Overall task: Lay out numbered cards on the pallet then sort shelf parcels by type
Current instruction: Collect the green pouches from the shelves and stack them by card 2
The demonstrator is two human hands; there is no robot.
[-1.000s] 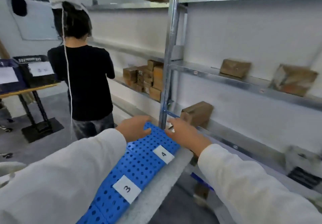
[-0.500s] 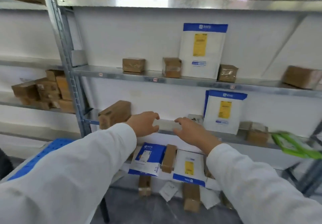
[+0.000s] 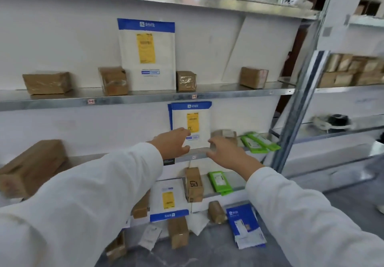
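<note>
The step in hand looks like the first pick of the sorting stage: both arms reach to the white mailer [image 3: 199,121] with the blue header, which stands upright near the middle of the second shelf up [image 3: 197,156], its foot close to the front edge and its back against the wall. The left hand [image 3: 172,145] is at the mailer's lower left corner with fingers straight and spread, holding nothing; the right hand [image 3: 225,153] is at the lower right corner, fingers loosely curved and apart, also empty. Whether either fingertip already touches the mailer I cannot tell. A second mailer [image 3: 169,117] stands directly behind the first, only its blue left edge showing, so the grip should take the front one alone: thumbs on the face, fingers slipped just behind its side edges, not so deep that they catch the rear one. A small brown parcel [image 3: 225,134] sits just beside the mailer's right edge, partly behind the right hand, and green packets [image 3: 258,142] lie further along toward the shelf's right end, overhanging the front edge. I judge it wiser to lift the mailer up and forward than to slide it sideways, since a sideways sweep could knock the parcel or nudge the packets off. The flat mailer probably flexes, so two hands at opposite edges suit it. The pallet and its numbered cards are out of view
</note>
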